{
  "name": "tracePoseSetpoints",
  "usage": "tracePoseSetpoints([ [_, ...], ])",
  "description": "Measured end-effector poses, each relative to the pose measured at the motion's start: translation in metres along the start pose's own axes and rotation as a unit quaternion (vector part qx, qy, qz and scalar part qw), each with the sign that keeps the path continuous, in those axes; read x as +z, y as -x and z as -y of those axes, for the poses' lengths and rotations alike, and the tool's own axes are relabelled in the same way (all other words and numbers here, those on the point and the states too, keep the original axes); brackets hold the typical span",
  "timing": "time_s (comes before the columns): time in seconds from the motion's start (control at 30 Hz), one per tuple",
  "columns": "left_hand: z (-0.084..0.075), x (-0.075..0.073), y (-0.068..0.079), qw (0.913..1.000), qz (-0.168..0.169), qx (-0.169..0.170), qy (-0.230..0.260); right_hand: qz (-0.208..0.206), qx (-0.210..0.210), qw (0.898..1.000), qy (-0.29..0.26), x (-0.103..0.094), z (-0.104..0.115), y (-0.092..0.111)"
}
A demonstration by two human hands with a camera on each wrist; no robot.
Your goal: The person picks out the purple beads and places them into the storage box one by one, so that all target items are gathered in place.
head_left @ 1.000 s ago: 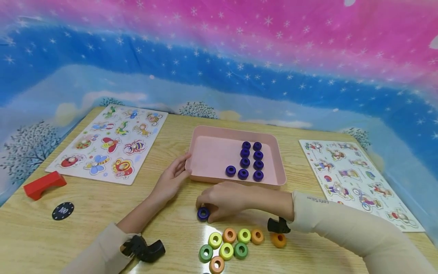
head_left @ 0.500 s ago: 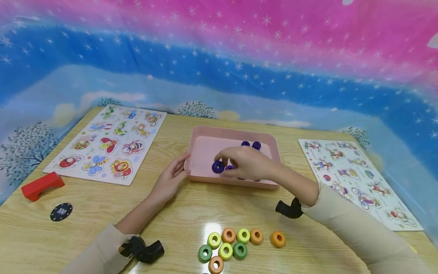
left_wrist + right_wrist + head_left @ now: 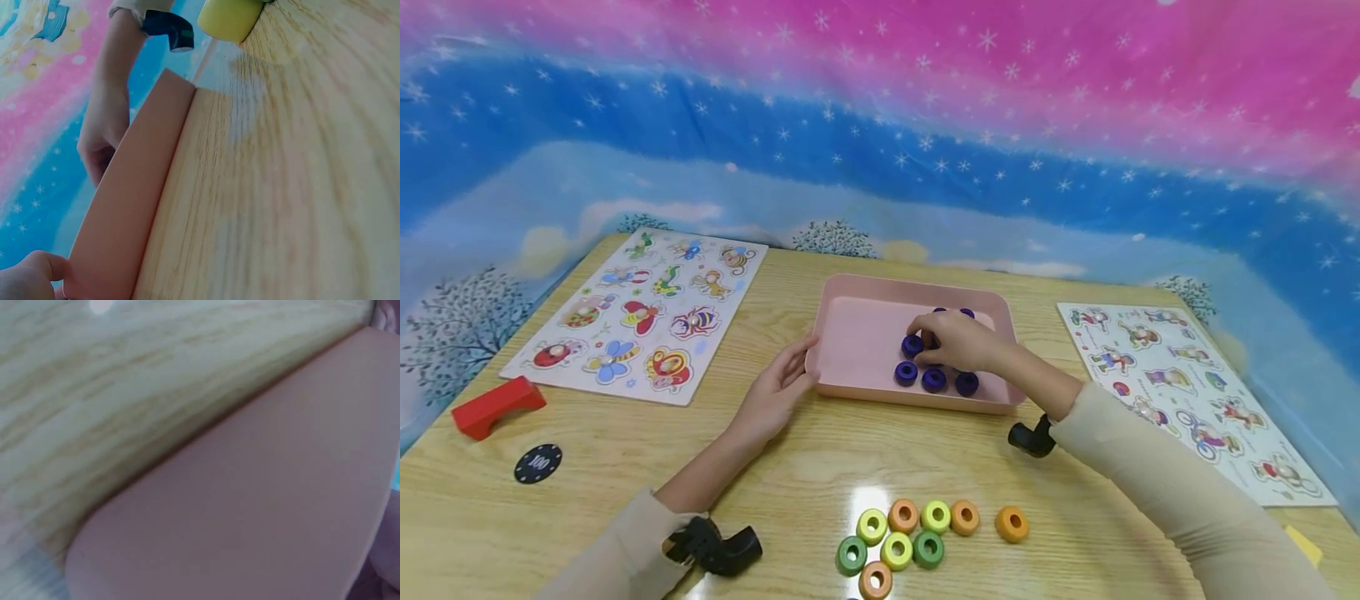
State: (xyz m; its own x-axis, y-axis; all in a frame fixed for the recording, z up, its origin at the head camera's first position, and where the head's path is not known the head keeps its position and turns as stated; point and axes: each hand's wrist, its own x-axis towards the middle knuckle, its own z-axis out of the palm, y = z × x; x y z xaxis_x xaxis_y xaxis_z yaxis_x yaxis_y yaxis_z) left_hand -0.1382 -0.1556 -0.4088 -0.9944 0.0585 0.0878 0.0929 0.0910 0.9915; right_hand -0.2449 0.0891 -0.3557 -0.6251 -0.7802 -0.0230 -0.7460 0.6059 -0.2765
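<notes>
In the head view, a shallow pink tray (image 3: 861, 390) stands mid-table. My left hand (image 3: 772, 398) holds its near left corner; the left wrist view shows the thumb (image 3: 44, 267) against the outer wall. Inside the tray, my right hand (image 3: 958, 342) pinches a dark purple ring-shaped bead (image 3: 912, 346) between thumb and fingers. That bead is just behind another purple bead (image 3: 906, 372) in the front row. More purple beads (image 3: 966, 383) sit in the tray's right part, some hidden by the right hand. From the right wrist, mostly the tray's outer wall (image 3: 237, 487) shows.
Green, yellow and orange beads (image 3: 897, 550) lie in front of the tray, with one orange bead (image 3: 1012, 524) apart. Picture boards stand left (image 3: 640, 321) and right (image 3: 1187, 392). A red block (image 3: 497, 406) and black chip (image 3: 538, 463) lie at left.
The right hand picked up a purple bead from the table in front of the tray and carried it over the near wall into the tray. The left hand stayed at the corner.
</notes>
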Motion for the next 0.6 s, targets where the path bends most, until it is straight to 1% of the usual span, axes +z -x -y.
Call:
tracePoseSetpoints([
  [0.13,0.0,0.0,0.0,1.0,-0.003,-0.002,-0.004,0.016,-0.001,1.0,0.001,0.003,0.002,0.0],
  [0.23,0.001,0.001,0.001,1.0,0.0,0.0,-0.001,0.021,0.01,1.0,0.008,0.005,0.002,0.001],
  [0.3,0.001,0.001,0.001,1.0,0.002,-0.002,0.002,0.024,0.015,1.0,0.009,0.006,0.001,0.001],
  [0.4,0.0,0.0,0.0,0.9999,-0.007,-0.006,0.01,0.018,0.019,1.0,0.008,0.006,0.001,0.001],
  [0.47,0.0,-0.002,0.0,0.9997,-0.019,-0.009,0.016,0.001,0.014,1.0,0.005,0.004,0.001,0.001],
  [0.5,0.0,-0.003,0.0,0.9994,-0.026,-0.009,0.021,-0.014,0.008,1.0,0.005,0.002,0.001,0.002],
  [0.6,-0.002,-0.007,0.002,0.9977,-0.055,-0.019,0.034,-0.075,-0.02,0.997,0.007,-0.006,0.003,0.006],
])
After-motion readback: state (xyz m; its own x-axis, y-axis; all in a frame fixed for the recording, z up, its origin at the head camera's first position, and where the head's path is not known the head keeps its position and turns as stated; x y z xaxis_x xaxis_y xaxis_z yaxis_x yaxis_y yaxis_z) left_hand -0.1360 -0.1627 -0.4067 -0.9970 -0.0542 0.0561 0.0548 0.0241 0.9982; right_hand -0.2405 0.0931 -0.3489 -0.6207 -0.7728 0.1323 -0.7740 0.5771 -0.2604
